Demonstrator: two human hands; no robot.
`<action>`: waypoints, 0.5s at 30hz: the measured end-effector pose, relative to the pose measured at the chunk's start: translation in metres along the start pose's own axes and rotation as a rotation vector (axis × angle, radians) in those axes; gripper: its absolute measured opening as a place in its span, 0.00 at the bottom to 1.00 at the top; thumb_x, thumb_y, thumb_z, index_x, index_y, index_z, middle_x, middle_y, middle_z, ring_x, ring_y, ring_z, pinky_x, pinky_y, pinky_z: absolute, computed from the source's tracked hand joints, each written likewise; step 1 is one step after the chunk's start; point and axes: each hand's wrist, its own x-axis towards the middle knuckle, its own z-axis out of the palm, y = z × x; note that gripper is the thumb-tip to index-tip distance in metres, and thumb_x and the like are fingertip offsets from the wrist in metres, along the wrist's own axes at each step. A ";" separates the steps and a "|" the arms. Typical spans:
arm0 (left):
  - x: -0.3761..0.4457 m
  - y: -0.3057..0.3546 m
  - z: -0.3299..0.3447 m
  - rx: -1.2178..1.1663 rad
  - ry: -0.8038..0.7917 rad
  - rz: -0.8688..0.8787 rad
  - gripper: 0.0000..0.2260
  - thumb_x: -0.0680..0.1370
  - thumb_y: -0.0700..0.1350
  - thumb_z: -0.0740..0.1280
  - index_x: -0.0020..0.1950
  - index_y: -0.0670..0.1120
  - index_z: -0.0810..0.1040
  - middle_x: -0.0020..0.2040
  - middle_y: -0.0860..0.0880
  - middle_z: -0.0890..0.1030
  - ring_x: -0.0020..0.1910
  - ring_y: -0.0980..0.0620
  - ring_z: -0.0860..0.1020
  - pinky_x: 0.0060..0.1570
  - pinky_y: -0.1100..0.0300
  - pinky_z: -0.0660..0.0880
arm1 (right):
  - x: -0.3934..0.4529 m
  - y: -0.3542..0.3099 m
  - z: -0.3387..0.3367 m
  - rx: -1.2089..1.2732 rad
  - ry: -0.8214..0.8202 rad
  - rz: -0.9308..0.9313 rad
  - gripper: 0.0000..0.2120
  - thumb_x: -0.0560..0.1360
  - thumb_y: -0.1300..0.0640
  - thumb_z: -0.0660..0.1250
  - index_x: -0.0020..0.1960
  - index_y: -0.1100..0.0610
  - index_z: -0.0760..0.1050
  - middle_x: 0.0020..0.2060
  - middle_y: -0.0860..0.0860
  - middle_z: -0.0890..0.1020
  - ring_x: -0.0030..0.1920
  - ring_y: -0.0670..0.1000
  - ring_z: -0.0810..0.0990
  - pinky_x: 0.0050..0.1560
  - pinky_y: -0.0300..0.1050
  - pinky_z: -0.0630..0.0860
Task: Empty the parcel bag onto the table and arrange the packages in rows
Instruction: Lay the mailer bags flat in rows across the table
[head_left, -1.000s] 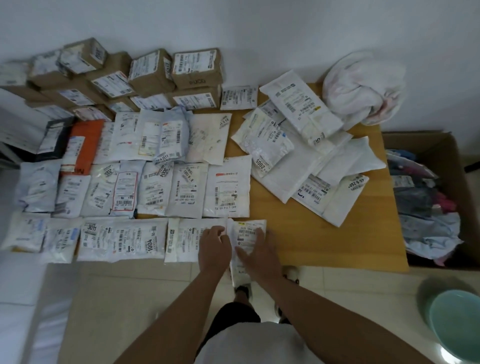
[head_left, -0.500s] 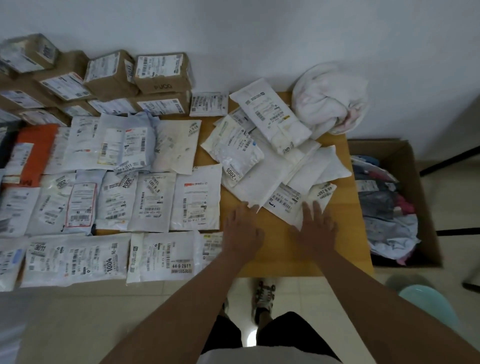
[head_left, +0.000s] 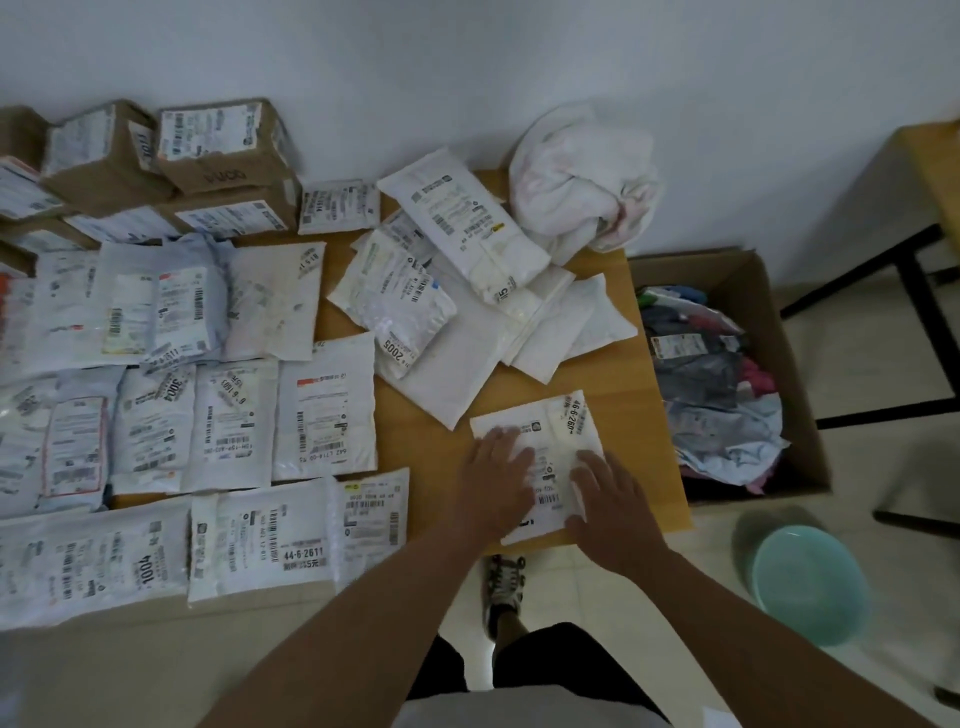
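now both hands, left hand (head_left: 498, 467) and right hand (head_left: 605, 493), lie flat on white package (head_left: 550, 441).

On a light wooden table (head_left: 613, 374), flat white plastic mailers (head_left: 322, 405) lie in rows at left, brown cardboard boxes (head_left: 218, 145) stacked behind them. A loose heap of white padded envelopes (head_left: 467, 312) sits at centre, a crumpled white cloth bag (head_left: 582, 176) behind it. Both hands rest on one white labelled mailer (head_left: 540, 436) at the near edge: left hand (head_left: 496, 475), right hand (head_left: 610, 493). An open cardboard carton (head_left: 753, 280) stands right of the table.
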 end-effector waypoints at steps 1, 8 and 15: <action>-0.007 0.001 0.004 0.014 -0.058 -0.024 0.24 0.69 0.57 0.64 0.64 0.50 0.76 0.68 0.43 0.74 0.67 0.43 0.71 0.60 0.44 0.75 | 0.000 0.002 -0.001 -0.009 0.015 0.001 0.22 0.69 0.43 0.60 0.57 0.55 0.72 0.66 0.55 0.75 0.67 0.66 0.71 0.60 0.62 0.71; -0.036 0.019 -0.004 0.043 -0.164 -0.010 0.21 0.73 0.56 0.54 0.54 0.49 0.81 0.52 0.46 0.78 0.52 0.43 0.75 0.51 0.50 0.71 | 0.012 -0.025 -0.007 -0.037 0.027 0.207 0.23 0.64 0.49 0.73 0.57 0.53 0.75 0.66 0.59 0.75 0.65 0.68 0.72 0.58 0.65 0.71; -0.055 -0.002 -0.008 -0.111 -0.075 -0.128 0.25 0.69 0.46 0.64 0.67 0.50 0.71 0.71 0.43 0.69 0.70 0.42 0.66 0.68 0.48 0.65 | 0.028 -0.050 0.009 0.015 -0.091 -0.308 0.36 0.62 0.61 0.78 0.69 0.52 0.73 0.73 0.52 0.69 0.73 0.61 0.67 0.68 0.64 0.69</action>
